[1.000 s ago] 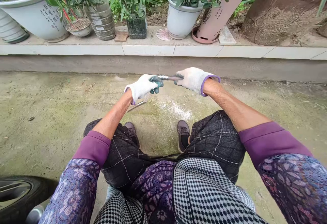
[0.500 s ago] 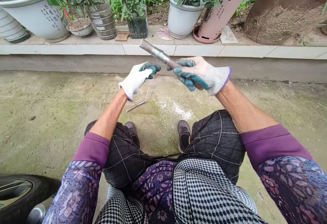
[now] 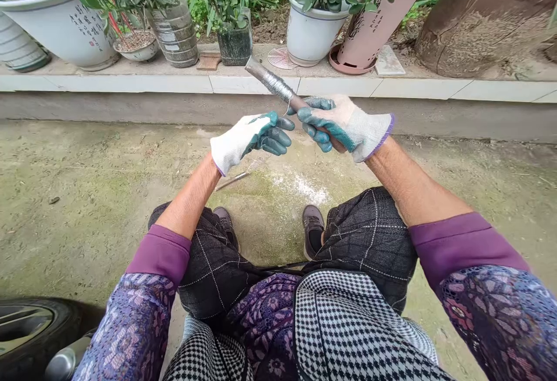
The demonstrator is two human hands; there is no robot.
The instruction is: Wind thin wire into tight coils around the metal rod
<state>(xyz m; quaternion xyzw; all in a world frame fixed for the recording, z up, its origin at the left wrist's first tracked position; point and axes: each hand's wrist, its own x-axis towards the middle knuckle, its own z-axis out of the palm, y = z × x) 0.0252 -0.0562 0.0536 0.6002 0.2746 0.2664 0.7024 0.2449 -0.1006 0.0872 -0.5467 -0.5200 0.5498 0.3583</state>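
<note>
Right hand [image 3: 342, 123] grasps the lower part of a tilted rod [image 3: 297, 103], fingers clenched; left hand [image 3: 255, 136], just beside the rod, fingers loosely curled, any grip on its wire [image 3: 277, 86] unclear.

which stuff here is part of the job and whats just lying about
Part of the job:
- wire-wound rod, in the right hand
- loose wire strand, by the left hand

Just lying about, seemingly:
- white pot
- pink pot
- wheel
- thin rod on the ground (role unclear)
</note>
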